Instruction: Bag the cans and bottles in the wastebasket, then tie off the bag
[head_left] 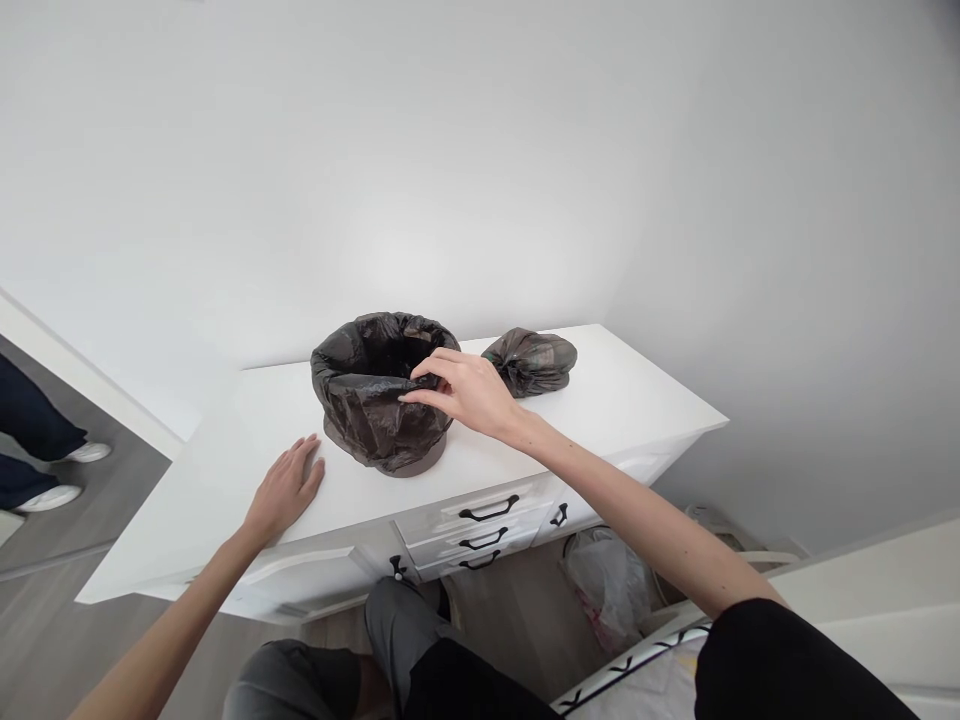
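Note:
A round bin lined with a black plastic bag (379, 420) stands on the white cabinet top (615, 385), the bag folded down over its rim. At the bin's front right rim, my right hand (469, 393) has its thumb and fingers on either side of the bag's edge, pinching it. My left hand (285, 490) lies flat on the cabinet top, left of the bin, with its fingers spread and nothing in it. To the right of the bin sits a filled, gathered dark bag (534, 362).
The white wall (450, 180) rises behind the cabinet. Drawers with black handles (489, 508) face me. Below right is a clear plastic bag (611, 580) on the floor. Another person's legs and white shoes (52, 497) show at the far left.

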